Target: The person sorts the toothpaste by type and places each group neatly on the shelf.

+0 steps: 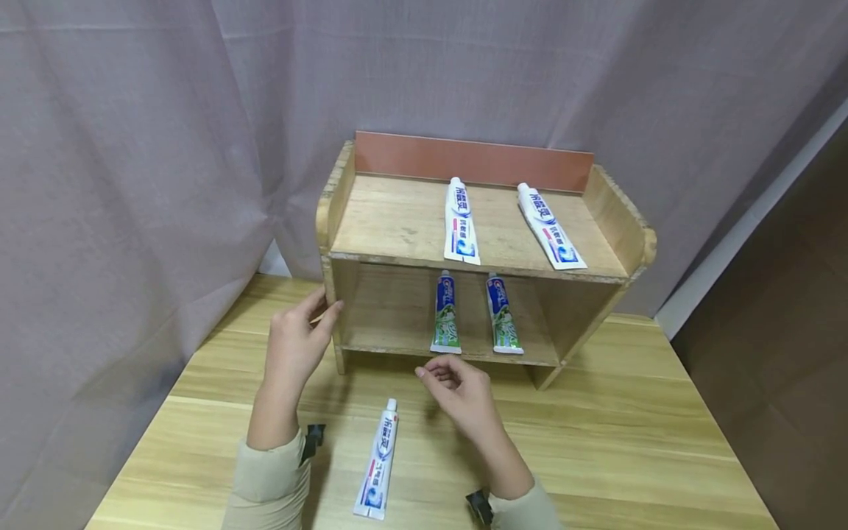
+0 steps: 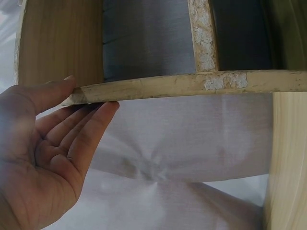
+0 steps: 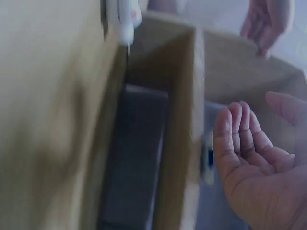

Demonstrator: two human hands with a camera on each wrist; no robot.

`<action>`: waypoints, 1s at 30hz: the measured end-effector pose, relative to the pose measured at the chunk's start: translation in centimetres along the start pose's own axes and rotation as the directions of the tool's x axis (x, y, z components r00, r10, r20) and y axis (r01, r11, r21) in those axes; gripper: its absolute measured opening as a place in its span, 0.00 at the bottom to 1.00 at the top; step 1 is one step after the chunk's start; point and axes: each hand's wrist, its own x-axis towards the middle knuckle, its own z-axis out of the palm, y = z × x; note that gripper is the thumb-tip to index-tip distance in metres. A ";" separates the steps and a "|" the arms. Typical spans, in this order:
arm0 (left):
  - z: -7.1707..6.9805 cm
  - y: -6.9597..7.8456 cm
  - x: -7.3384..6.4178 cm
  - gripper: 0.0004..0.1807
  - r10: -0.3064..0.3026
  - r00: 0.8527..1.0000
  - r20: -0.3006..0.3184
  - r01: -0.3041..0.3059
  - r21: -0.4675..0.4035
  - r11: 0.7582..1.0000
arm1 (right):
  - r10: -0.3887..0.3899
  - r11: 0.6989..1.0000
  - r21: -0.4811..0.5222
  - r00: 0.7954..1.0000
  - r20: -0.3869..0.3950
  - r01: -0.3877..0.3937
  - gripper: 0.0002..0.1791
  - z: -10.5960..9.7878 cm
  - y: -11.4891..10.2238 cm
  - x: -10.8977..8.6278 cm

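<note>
My left hand [image 1: 294, 338] holds the left side panel [image 2: 158, 87] of a small wooden shelf, thumb on the inner face and fingers on the outer. In front of the lower board, my right hand [image 1: 464, 390] hovers with loosely bent fingers and nothing in it. Behind it on that board lie two blue-and-green toothpaste tubes, a left one [image 1: 447, 313] and a right one [image 1: 503, 315]. Up on the top board rest two white toothpaste tubes, one near the middle [image 1: 461, 221] and one slanted to the right [image 1: 550, 227]. Another white toothpaste tube [image 1: 377, 460] lies on the table between my forearms.
The shelf stands on a wood-grain table [image 1: 629, 442], with a reddish-brown back strip [image 1: 473, 158] along its top. Grey cloth [image 1: 165, 147] hangs behind and to the left. A brown surface [image 1: 782, 309] rises along the right side.
</note>
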 end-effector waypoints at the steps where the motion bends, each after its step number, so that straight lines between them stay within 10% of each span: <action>1: 0.0 0.0 0.0 0.16 0.000 1.000 0.000 0.000 0.004 1.000 | 0.000 1.000 -0.007 1.000 0.027 0.000 0.07 0.6 0.0 -0.2; 18: 0.0 0.0 -0.1 0.14 0.007 1.000 -0.006 -0.007 0.005 1.000 | 0.141 0.984 -0.150 0.931 0.337 -0.095 0.17 5.7 2.0 -2.4; 30: 0.0 0.1 -0.1 0.15 0.012 1.000 -0.014 -0.012 0.007 1.000 | 0.195 0.962 -0.254 0.910 0.366 -0.103 0.16 5.8 2.1 -2.6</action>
